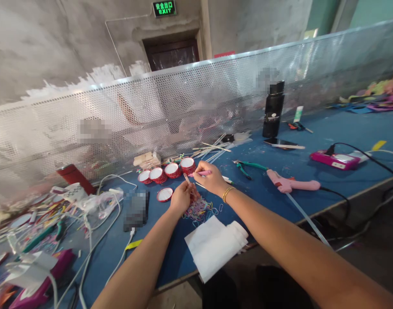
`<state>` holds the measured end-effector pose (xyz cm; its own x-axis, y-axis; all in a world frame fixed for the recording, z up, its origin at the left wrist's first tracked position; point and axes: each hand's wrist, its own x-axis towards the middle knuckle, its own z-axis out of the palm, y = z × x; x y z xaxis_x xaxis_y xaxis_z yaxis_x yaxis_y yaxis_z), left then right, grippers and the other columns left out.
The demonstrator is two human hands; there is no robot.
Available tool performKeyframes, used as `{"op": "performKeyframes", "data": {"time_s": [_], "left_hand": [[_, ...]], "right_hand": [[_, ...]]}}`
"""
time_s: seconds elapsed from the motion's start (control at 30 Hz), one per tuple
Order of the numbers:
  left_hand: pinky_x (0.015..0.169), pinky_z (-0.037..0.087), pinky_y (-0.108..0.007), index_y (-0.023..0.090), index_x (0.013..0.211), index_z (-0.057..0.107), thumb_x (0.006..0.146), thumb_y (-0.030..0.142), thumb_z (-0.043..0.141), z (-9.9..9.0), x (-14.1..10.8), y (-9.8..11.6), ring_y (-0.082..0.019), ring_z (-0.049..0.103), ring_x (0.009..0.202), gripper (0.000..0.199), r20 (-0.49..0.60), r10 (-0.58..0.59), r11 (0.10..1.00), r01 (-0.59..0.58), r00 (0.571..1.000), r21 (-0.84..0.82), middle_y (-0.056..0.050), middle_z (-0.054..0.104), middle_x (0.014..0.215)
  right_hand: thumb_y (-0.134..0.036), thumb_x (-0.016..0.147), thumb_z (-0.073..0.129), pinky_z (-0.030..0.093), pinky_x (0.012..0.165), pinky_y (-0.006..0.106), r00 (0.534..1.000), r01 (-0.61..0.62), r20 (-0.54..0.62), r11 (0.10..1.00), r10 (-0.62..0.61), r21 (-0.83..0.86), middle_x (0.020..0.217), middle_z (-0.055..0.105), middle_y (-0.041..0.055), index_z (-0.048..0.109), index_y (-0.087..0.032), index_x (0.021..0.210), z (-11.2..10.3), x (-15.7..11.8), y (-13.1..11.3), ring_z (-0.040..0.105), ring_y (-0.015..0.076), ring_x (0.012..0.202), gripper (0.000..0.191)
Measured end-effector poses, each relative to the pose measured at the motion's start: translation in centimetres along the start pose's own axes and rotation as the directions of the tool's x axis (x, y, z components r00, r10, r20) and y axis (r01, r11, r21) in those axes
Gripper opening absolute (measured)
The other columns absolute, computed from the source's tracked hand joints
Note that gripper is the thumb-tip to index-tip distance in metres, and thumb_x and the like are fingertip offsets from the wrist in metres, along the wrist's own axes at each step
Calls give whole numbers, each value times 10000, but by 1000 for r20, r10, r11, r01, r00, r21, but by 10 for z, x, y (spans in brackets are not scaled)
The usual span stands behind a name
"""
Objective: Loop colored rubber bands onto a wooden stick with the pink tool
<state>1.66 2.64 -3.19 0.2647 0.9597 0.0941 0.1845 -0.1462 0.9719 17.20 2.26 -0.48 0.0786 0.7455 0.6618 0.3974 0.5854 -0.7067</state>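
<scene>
My right hand (212, 177), with a gold bracelet at its wrist, is closed around a pink pen (204, 173). The pen's tip points left, towards a small, pale, flat strip (186, 177) pinched upright in my left hand (182, 198). What the strip is cannot be made out at this size. Just below my left hand lies a loose pile of small coloured loops (201, 210). Behind both hands stands a row of red-edged round pieces with white faces (173, 170), some stacked. One single red-edged disc (164, 195) lies flat to the left of my left hand.
A white cloth (212, 249) lies at the table's front edge. To the right are a pink glue gun (289, 183), green-handled pliers (248, 166) and a black bottle (273, 110). A phone (136, 210) with a cable and cluttered tools lie left. A perforated metal screen (125, 116) runs behind.
</scene>
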Motion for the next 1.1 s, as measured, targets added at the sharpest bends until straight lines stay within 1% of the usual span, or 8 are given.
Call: {"op": "performKeyframes", "data": {"time_s": [0.1,0.2,0.33,0.53,0.67,0.8,0.93,1.1], "left_hand": [[434,346,-202,191,801,531,925,377,531,0,-1,0,-116,544,449,223,7,4,1000,-4,1000,-6,-11,667,613],[431,340,-201,190,798,527,931,362,519,1,0,0,-111,537,446,217,5,8,1000,-8,1000,-9,-13,670,616],[428,338,-201,190,796,523,932,360,516,1,1,-2,-110,535,444,218,13,15,1000,-14,1000,-19,-13,671,613],[439,353,-206,189,802,538,922,392,547,0,0,-1,-114,548,447,236,2,0,1000,0,1000,-17,-9,665,611],[434,346,-207,189,789,532,925,374,538,1,0,0,-116,544,444,230,-2,9,1000,-9,1000,-23,-14,667,603],[427,335,-209,192,780,524,917,400,552,1,1,-2,-117,534,435,249,2,18,999,-18,1000,-28,-17,667,598],[434,338,-207,192,795,537,928,366,522,0,0,0,-117,542,446,219,7,7,1000,-6,1000,-16,-11,666,606],[443,347,-207,191,779,532,931,352,520,1,-2,3,-113,539,449,222,-1,4,1000,-4,1000,-12,-17,671,612]], "right_hand": [[-246,772,601,377,619,261,1000,14,-12,1000,-14,18,665,608,-30,527,-223,666,0,0,-1,523,142,629,132],[-244,777,596,383,621,259,999,31,11,998,-31,46,664,601,-30,524,-224,668,1,-2,-3,521,142,632,132],[-247,780,592,388,634,260,999,32,33,999,-33,37,660,604,-30,526,-224,668,2,-3,-3,535,145,643,132],[-245,764,594,375,623,266,1000,16,-12,1000,-16,-6,656,597,-30,507,-226,652,1,0,0,513,145,623,143],[-242,773,593,375,623,265,999,44,2,999,-44,32,659,592,-30,509,-226,655,1,-1,-2,508,142,623,146],[-243,774,596,379,629,265,999,40,24,999,-41,32,651,588,-33,516,-225,659,2,-2,-2,519,143,630,141],[-236,769,597,380,633,267,1000,23,-5,1000,-23,-3,662,601,-31,512,-225,661,1,-1,1,541,150,649,138],[-240,778,588,393,638,265,999,45,15,998,-46,44,663,601,-29,517,-227,667,2,-2,-2,549,151,654,133]]}}
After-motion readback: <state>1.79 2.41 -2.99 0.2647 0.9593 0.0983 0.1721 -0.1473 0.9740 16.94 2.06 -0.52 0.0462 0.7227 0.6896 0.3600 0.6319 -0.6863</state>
